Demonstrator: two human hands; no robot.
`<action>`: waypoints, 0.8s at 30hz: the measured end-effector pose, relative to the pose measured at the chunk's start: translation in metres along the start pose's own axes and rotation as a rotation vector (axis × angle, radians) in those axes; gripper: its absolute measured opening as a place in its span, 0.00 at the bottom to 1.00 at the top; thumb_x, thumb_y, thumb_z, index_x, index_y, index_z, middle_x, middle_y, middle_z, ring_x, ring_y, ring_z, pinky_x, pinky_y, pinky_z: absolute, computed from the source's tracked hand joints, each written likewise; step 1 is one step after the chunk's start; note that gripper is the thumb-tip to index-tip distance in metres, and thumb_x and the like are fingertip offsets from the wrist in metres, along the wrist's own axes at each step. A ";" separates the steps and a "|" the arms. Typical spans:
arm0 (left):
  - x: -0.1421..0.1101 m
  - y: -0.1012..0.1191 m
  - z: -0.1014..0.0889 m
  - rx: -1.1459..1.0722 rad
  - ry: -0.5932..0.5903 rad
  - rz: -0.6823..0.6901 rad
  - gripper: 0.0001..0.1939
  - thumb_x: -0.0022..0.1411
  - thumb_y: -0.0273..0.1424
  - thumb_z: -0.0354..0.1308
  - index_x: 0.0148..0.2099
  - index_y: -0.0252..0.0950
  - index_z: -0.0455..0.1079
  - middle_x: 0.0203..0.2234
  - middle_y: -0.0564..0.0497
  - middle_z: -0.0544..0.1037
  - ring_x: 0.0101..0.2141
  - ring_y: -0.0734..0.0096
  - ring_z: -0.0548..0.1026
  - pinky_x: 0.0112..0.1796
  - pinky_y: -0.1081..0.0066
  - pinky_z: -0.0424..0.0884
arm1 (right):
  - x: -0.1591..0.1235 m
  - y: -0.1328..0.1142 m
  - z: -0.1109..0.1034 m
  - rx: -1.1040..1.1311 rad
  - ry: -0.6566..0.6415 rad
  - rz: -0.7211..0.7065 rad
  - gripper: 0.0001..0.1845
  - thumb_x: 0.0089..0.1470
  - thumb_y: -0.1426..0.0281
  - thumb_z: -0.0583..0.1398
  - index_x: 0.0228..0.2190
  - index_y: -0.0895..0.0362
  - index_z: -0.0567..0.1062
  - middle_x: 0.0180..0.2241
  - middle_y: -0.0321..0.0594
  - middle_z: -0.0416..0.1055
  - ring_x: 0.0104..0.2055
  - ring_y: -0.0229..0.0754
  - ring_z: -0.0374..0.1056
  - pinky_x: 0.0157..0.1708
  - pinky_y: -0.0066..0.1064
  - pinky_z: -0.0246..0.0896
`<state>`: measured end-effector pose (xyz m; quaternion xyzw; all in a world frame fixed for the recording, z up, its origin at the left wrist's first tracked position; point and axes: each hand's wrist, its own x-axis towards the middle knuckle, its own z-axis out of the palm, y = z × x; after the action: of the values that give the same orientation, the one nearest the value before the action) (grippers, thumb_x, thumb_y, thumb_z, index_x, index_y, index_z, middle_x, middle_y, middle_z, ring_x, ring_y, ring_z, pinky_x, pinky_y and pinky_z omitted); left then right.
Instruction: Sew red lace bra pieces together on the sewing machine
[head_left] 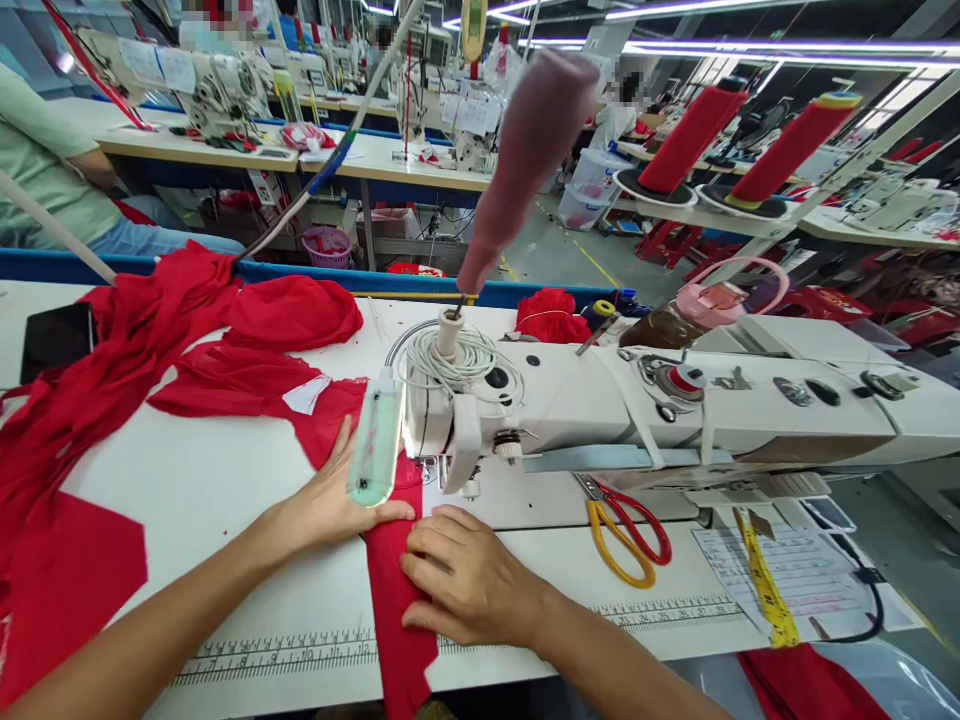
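Left forearm (202, 590) was bare along its visible length, smooth in outline, narrowing to the wrist. Left hand (330, 505) was bare too; slim thumb showed, fingers partly hidden. Right forearm (600, 640), crossing the near edge of the tabletop (225, 480), was likewise bare and tapered. Right hand (480, 580) was bare, with rounded back and slender fingers.

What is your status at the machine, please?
Left hand, right hand: both on red cloth. Cloth reaches the machine head. Scissors right, off the cloth, not blocking.
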<state>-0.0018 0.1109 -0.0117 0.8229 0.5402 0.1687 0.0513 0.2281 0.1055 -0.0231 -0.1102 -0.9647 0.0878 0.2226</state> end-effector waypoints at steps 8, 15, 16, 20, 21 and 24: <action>-0.040 0.056 0.008 0.363 0.004 0.118 0.18 0.62 0.16 0.48 0.51 0.27 0.71 0.33 0.44 0.74 0.32 0.59 0.71 0.32 0.62 0.68 | -0.001 -0.001 0.001 -0.005 0.003 0.007 0.22 0.63 0.52 0.57 0.39 0.60 0.74 0.36 0.45 0.72 0.42 0.46 0.66 0.48 0.40 0.61; -0.037 0.045 0.013 0.435 0.044 0.128 0.20 0.60 0.15 0.49 0.53 0.27 0.71 0.34 0.42 0.75 0.34 0.58 0.71 0.34 0.61 0.66 | 0.000 -0.002 -0.001 0.000 -0.001 0.013 0.22 0.63 0.54 0.57 0.39 0.61 0.74 0.36 0.45 0.73 0.42 0.46 0.66 0.47 0.40 0.62; -0.037 0.045 0.013 0.428 0.047 0.127 0.21 0.60 0.15 0.49 0.53 0.27 0.72 0.35 0.42 0.75 0.34 0.58 0.71 0.35 0.61 0.66 | 0.000 -0.002 -0.001 0.002 -0.003 0.016 0.22 0.64 0.54 0.57 0.40 0.61 0.74 0.36 0.45 0.73 0.42 0.46 0.66 0.47 0.39 0.62; -0.037 0.043 0.015 0.354 0.023 0.092 0.23 0.60 0.16 0.48 0.55 0.31 0.71 0.37 0.42 0.76 0.37 0.56 0.71 0.36 0.60 0.68 | 0.000 -0.003 -0.001 0.019 -0.015 0.032 0.21 0.63 0.54 0.57 0.41 0.61 0.74 0.36 0.46 0.73 0.42 0.46 0.66 0.45 0.39 0.62; -0.037 0.041 0.015 0.321 0.015 0.077 0.23 0.61 0.17 0.48 0.57 0.31 0.70 0.37 0.42 0.76 0.37 0.55 0.71 0.37 0.59 0.69 | 0.000 -0.003 -0.001 0.026 -0.014 0.035 0.21 0.63 0.54 0.57 0.41 0.61 0.74 0.36 0.46 0.73 0.42 0.46 0.67 0.45 0.39 0.62; -0.037 0.034 0.016 0.219 -0.013 0.011 0.23 0.65 0.23 0.49 0.61 0.35 0.67 0.39 0.42 0.75 0.39 0.54 0.71 0.39 0.57 0.71 | 0.000 -0.003 -0.003 0.065 -0.007 0.052 0.18 0.64 0.57 0.57 0.41 0.60 0.74 0.37 0.45 0.74 0.42 0.45 0.68 0.43 0.38 0.62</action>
<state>0.0202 0.0645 -0.0259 0.8275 0.5506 0.1036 -0.0362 0.2289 0.1033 -0.0198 -0.1276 -0.9589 0.1253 0.2203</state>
